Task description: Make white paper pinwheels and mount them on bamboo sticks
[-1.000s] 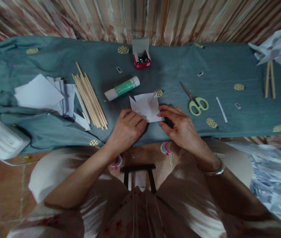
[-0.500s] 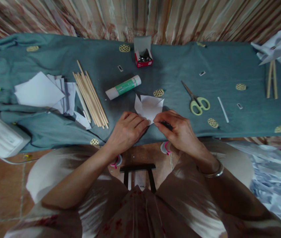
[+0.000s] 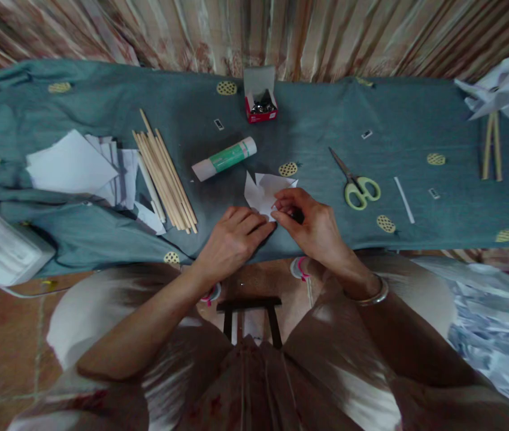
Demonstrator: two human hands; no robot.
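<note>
A small sheet of white paper (image 3: 261,190) with cuts at its corners lies on the cloth in front of me. My left hand (image 3: 233,238) grips its near left edge, fingers together and pressed down on it. With thumb and fingers pinched, my right hand (image 3: 312,222) holds a near flap of the same sheet, over its lower right part. The fingers hide the near edge and part of the right side. Just beyond the sheet is a green and white glue stick (image 3: 227,158). Scissors with pale green handles (image 3: 361,190) lie to the right of my right hand.
Left are wooden sticks (image 3: 164,179) and stacked white paper (image 3: 72,164). At the back stands an open red box (image 3: 261,111) of small metal pieces. Right are a thin white strip (image 3: 404,200) and a paper pinwheel (image 3: 497,93) on sticks. A white device (image 3: 7,239) sits far left.
My right hand has moved left and slightly away from me, bringing the pinched paper flap inward over the sheet. My left hand stays almost in place at the near edge.
</note>
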